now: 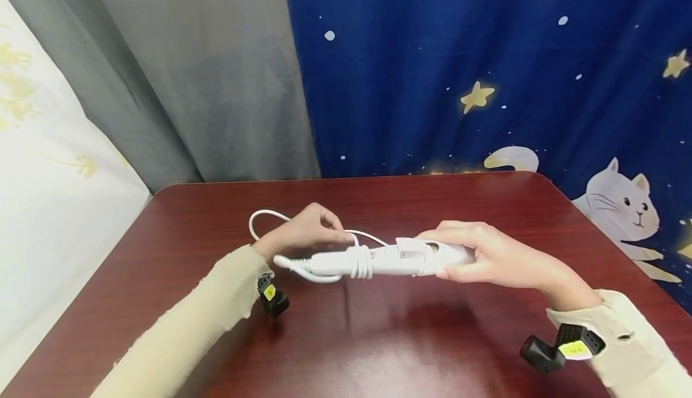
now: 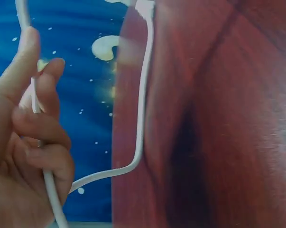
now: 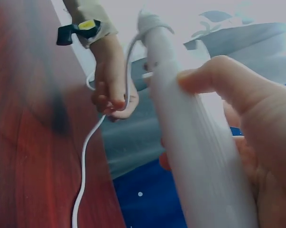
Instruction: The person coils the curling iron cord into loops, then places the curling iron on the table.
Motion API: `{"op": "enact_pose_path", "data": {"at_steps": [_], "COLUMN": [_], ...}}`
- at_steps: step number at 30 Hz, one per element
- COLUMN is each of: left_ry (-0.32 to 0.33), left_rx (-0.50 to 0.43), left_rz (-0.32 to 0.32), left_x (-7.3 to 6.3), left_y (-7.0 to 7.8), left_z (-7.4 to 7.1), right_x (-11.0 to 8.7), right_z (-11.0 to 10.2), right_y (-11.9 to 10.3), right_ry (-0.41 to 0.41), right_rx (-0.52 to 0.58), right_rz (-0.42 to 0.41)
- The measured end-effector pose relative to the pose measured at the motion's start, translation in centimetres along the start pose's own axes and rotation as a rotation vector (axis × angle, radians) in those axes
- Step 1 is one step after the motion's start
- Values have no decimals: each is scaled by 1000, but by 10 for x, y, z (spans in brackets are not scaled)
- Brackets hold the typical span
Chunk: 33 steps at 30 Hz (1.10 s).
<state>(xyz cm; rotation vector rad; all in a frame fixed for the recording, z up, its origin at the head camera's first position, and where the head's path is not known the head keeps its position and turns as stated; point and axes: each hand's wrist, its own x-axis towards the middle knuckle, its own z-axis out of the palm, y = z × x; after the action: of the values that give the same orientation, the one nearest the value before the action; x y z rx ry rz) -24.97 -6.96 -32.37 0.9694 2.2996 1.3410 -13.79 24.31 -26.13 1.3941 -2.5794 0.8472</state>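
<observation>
Head camera shows us winding a white cord (image 1: 265, 215) around a white power strip (image 1: 389, 259), held just above the middle of the dark red table (image 1: 486, 206). Our right hand (image 1: 486, 257) clasps the strip's right end, thumb beneath; our left hand (image 1: 305, 230) pinches the cord between thumb and curled fingers. Several turns already circle the strip's left end, so we judge the wrapping midway. Next, we reckon, the slack loop toward the table's far edge must be drawn taut and passed around again.
</observation>
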Motion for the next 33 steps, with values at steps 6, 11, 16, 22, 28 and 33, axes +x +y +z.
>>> {"op": "enact_pose_path", "data": {"at_steps": [6, 11, 16, 22, 28, 33], "left_ry": [-48, 101, 55, 172, 340, 233], "left_rx": [121, 346, 350, 505, 598, 395], "left_rz": [21, -18, 126, 109, 22, 107], "left_x": [-3, -5, -6, -12, -22, -31], "left_y": [10, 24, 36, 48, 65, 83], "left_z": [-16, -25, -29, -27, -17, -11], "right_x": [-4, -2, 3, 9, 14, 15], "right_z": [5, 9, 14, 20, 26, 29], "right_y": [2, 2, -1, -4, -2, 8], "right_ry": [-95, -163, -241, -325, -335, -266], "right_rx": [1, -30, -70, -84, -179, -274], "right_rz": [-14, -4, 72, 135, 191, 256]}}
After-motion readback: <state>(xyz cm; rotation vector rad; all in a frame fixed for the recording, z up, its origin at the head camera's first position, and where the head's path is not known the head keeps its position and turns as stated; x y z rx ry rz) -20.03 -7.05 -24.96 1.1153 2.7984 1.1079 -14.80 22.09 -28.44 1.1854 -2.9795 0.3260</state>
